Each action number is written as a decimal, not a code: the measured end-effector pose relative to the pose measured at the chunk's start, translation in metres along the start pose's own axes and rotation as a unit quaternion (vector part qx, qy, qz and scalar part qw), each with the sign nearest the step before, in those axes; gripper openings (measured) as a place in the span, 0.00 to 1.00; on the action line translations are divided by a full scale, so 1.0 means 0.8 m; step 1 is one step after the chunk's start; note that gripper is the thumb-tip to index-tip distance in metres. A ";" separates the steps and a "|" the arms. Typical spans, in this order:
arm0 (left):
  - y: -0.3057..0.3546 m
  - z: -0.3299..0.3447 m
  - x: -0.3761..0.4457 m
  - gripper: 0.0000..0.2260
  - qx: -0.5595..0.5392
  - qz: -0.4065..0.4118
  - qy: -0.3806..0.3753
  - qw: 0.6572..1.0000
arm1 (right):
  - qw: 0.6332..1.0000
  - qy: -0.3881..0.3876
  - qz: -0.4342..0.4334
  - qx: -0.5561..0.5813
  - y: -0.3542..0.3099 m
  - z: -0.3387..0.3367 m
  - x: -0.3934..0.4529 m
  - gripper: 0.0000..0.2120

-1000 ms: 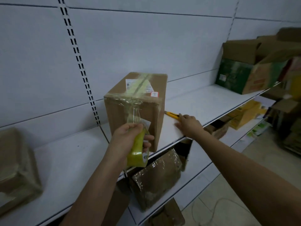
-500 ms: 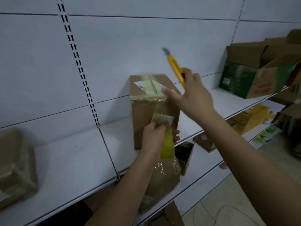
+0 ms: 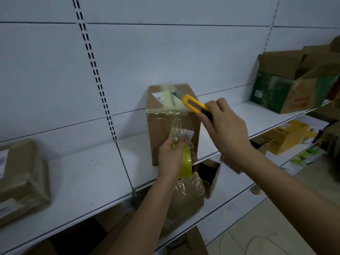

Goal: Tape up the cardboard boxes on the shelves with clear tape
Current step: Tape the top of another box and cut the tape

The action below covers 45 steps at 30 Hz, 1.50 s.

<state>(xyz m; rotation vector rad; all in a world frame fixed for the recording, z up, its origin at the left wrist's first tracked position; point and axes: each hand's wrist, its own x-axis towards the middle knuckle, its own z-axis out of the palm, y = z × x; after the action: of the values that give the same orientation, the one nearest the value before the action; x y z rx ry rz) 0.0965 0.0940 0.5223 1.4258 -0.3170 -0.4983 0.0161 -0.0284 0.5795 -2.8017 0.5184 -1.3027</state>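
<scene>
The left hand [image 3: 170, 157] is gripping the yellowish tape roll [image 3: 184, 162], pulling its clear strip taut from the cardboard box [image 3: 171, 126] standing on the white shelf [image 3: 88, 173], so the right hand [image 3: 226, 129], clutching the yellow utility knife [image 3: 193, 103], can probably cut it. The box's top seam is already showing tape.

The left box [image 3: 22, 179] is blurred and edge-cropped; the left hand [image 3: 170, 159] covers much of the tape roll [image 3: 185, 162].
</scene>
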 end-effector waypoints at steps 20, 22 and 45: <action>0.035 -0.024 -0.014 0.05 -0.036 0.085 -0.001 0.996 | 0.998 -0.016 0.030 0.059 0.083 -0.016 0.002 0.22; 0.047 -0.029 -0.007 0.04 -0.034 0.113 0.024 0.993 | 0.994 -0.012 0.046 0.101 0.061 0.003 0.028 0.25; 0.081 -0.047 0.001 0.05 0.144 0.074 -0.089 0.983 | 0.944 -0.232 0.229 -0.049 0.173 0.150 0.000 0.13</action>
<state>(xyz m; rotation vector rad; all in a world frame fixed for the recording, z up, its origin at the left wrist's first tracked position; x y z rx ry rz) 0.1252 0.1303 0.5813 1.6260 -0.6549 -0.4717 0.0651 -0.1748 0.4804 -2.6786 1.1285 -0.5231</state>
